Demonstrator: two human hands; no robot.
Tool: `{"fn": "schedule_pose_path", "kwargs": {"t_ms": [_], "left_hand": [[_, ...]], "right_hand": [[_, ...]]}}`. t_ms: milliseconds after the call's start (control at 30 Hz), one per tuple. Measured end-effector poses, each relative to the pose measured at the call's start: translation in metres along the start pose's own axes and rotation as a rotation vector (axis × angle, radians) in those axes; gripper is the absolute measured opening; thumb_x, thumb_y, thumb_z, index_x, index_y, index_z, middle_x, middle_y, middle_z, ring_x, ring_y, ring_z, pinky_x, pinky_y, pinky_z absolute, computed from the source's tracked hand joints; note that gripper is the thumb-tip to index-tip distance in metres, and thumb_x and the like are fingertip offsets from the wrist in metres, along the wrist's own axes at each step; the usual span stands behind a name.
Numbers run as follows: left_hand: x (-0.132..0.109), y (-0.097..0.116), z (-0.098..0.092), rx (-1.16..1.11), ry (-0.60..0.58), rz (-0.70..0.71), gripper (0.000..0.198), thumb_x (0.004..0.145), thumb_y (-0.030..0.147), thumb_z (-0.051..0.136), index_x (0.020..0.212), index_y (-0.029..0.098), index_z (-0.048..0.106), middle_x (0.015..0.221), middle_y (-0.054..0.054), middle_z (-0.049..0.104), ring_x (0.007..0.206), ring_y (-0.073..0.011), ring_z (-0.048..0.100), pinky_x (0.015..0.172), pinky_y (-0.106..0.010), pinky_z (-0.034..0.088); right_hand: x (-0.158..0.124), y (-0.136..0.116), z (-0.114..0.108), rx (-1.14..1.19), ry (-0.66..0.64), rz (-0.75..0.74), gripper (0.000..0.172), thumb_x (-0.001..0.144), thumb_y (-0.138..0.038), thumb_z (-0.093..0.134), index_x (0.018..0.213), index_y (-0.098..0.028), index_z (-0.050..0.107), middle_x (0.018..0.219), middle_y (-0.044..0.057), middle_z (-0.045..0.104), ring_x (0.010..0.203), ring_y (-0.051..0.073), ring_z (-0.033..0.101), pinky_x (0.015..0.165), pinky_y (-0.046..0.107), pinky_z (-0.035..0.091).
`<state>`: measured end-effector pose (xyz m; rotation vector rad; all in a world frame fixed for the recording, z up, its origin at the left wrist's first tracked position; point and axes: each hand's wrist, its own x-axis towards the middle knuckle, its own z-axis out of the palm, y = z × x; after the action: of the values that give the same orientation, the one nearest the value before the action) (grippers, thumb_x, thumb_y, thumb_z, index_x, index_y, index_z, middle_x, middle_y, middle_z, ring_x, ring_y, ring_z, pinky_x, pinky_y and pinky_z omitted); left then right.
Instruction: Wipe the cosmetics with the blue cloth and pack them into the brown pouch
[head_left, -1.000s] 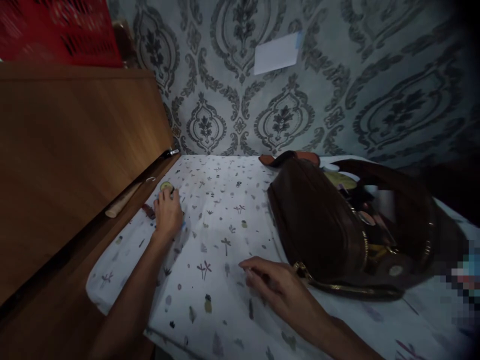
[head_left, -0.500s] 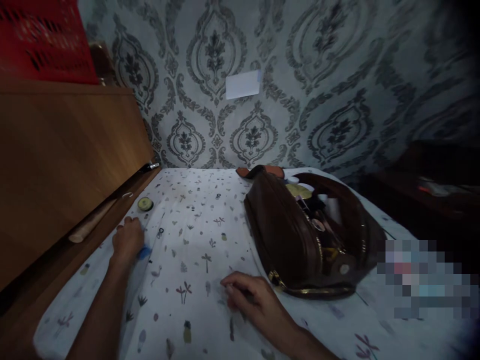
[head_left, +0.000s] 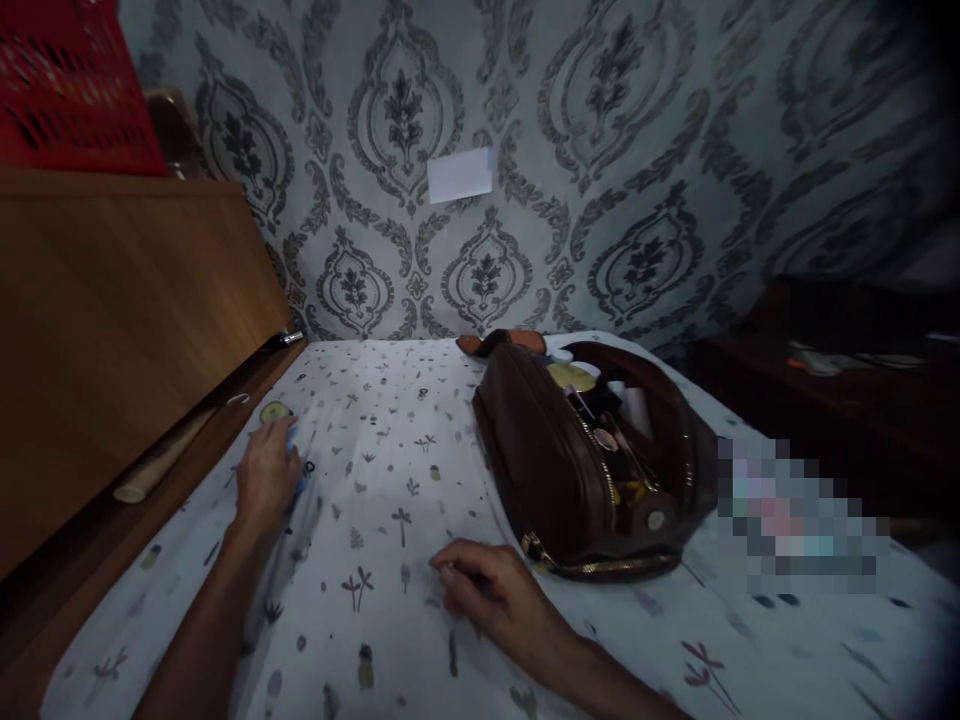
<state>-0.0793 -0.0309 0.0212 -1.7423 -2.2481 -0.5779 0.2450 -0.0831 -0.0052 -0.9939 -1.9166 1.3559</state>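
Observation:
My left hand [head_left: 268, 477] rests on the printed bed sheet [head_left: 390, 470] near the left edge, fingers curled around a small blue item [head_left: 298, 484] that pokes out beside them. Its fingertips touch a small round yellow-green tin [head_left: 274, 412]. My right hand [head_left: 487, 592] lies on the sheet in front of me, fingers curled loosely, nothing seen in it. It sits just left of an open brown leather bag [head_left: 577, 465] lying on its side with several small items showing inside.
A wooden headboard panel [head_left: 112, 320] runs along the left, with a pale wooden stick [head_left: 154, 465] and a dark pen [head_left: 281, 341] in the gap beside the mattress. Patterned wallpaper with a white note [head_left: 459, 175] lies behind. A dark table [head_left: 840, 390] stands at right.
My left hand has moved forward from beside the tin to touch it, still with the blue item. The view shifted slightly left; my right hand stays put.

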Motion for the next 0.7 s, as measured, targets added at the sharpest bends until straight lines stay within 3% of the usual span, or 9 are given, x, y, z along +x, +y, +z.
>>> {"fn": "schedule_pose_path", "kwargs": {"t_ms": [67, 167, 267, 333, 400, 567, 700], "left_hand": [[0.000, -0.012, 0.004, 0.086, -0.093, -0.074, 0.047, 0.085, 0.018, 0.043, 0.129, 0.014, 0.058, 0.128, -0.016, 0.063, 0.120, -0.0364, 0.059, 0.095, -0.047, 0.052], [-0.003, -0.019, 0.016, 0.082, -0.177, -0.067, 0.042, 0.082, 0.015, 0.043, 0.118, 0.011, 0.065, 0.126, -0.021, 0.063, 0.114, -0.0390, 0.062, 0.093, -0.050, 0.053], [-0.009, -0.012, 0.030, 0.025, -0.180, -0.018, 0.046, 0.083, 0.015, 0.042, 0.124, 0.014, 0.064, 0.138, -0.019, 0.058, 0.126, -0.0362, 0.057, 0.100, -0.049, 0.050], [-0.011, -0.002, 0.035, -0.066, -0.170, 0.039, 0.049, 0.084, 0.018, 0.042, 0.128, 0.017, 0.062, 0.144, -0.014, 0.055, 0.133, -0.0305, 0.052, 0.107, -0.045, 0.046], [-0.011, 0.010, 0.033, -0.251, -0.177, 0.108, 0.046, 0.087, 0.026, 0.041, 0.126, 0.018, 0.064, 0.147, -0.011, 0.055, 0.135, -0.0274, 0.051, 0.112, -0.043, 0.043], [-0.005, 0.031, 0.014, -0.772, -0.244, 0.093, 0.052, 0.090, 0.055, 0.043, 0.117, 0.019, 0.068, 0.145, -0.011, 0.058, 0.132, -0.0287, 0.055, 0.111, -0.042, 0.044], [-0.005, 0.027, 0.022, -0.701, -0.219, 0.019, 0.052, 0.084, 0.051, 0.045, 0.119, 0.018, 0.066, 0.137, -0.012, 0.064, 0.130, -0.0301, 0.056, 0.114, -0.046, 0.040]], "right_hand": [[-0.001, 0.000, 0.000, -0.009, 0.004, 0.005, 0.028, 0.092, -0.032, 0.049, 0.094, -0.015, 0.072, 0.066, 0.003, 0.069, 0.062, 0.016, 0.064, 0.059, 0.025, 0.048], [-0.002, 0.003, 0.002, -0.081, 0.061, -0.017, 0.028, 0.094, -0.031, 0.048, 0.094, -0.016, 0.072, 0.067, 0.003, 0.069, 0.062, 0.017, 0.065, 0.058, 0.026, 0.050], [-0.005, 0.013, 0.002, -0.248, 0.216, -0.201, 0.026, 0.093, -0.023, 0.048, 0.102, -0.015, 0.071, 0.095, 0.011, 0.075, 0.091, 0.023, 0.071, 0.080, 0.035, 0.058], [-0.007, 0.023, 0.002, -0.375, 0.291, -0.329, 0.030, 0.091, -0.018, 0.050, 0.116, -0.016, 0.067, 0.121, 0.016, 0.070, 0.117, 0.027, 0.065, 0.099, 0.044, 0.054], [-0.008, 0.034, 0.002, -0.468, 0.316, -0.391, 0.038, 0.091, -0.016, 0.053, 0.128, -0.018, 0.060, 0.132, 0.017, 0.065, 0.128, 0.027, 0.059, 0.106, 0.047, 0.051], [-0.008, 0.049, 0.003, -0.535, 0.304, -0.427, 0.035, 0.093, -0.015, 0.053, 0.127, -0.018, 0.059, 0.133, 0.016, 0.065, 0.130, 0.026, 0.058, 0.106, 0.047, 0.052], [-0.007, 0.043, 0.002, -0.507, 0.283, -0.411, 0.033, 0.091, -0.014, 0.054, 0.123, -0.019, 0.061, 0.131, 0.015, 0.065, 0.128, 0.027, 0.058, 0.107, 0.049, 0.051]]}}
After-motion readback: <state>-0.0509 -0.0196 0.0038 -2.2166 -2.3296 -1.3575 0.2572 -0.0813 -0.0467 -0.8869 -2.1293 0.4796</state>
